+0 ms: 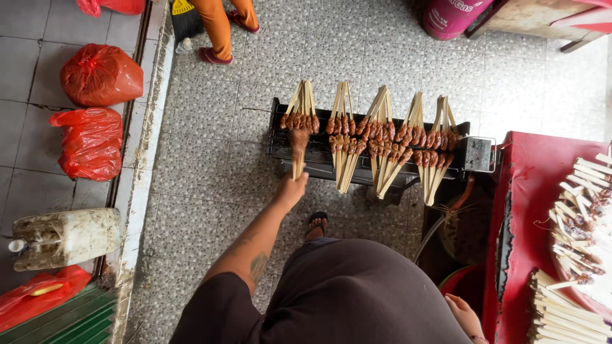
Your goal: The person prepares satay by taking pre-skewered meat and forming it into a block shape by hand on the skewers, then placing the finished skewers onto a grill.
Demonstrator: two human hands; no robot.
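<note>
- As you look down over your dark shirt, your left hand (292, 189) reaches out to the near edge of the black grill (475, 155), its fingers closed around the stick ends of a bunch of meat skewers (298, 148).
- That bunch sits at the left end of the grill, its meat over the trough and its sticks pointing back toward you.
- More skewer fans (389, 137) lie in two rows along the rest of the grill, meat toward the middle, sticks fanning outward on both sides.
- Your right hand (464, 313) hangs low at your side, just beside the red table (529, 191); its fingers look loosely curled and hold nothing you can see.
- On that table a tray of uncooked skewers (583, 210) and a stack of bare sticks (561, 312) lie at the right edge.
- Left of you, red plastic bags (95, 102) and a dirty white jerrycan (64, 237) sit past the tiled kerb.
- Another person's orange-trousered legs (220, 25) stand beyond the grill.
</note>
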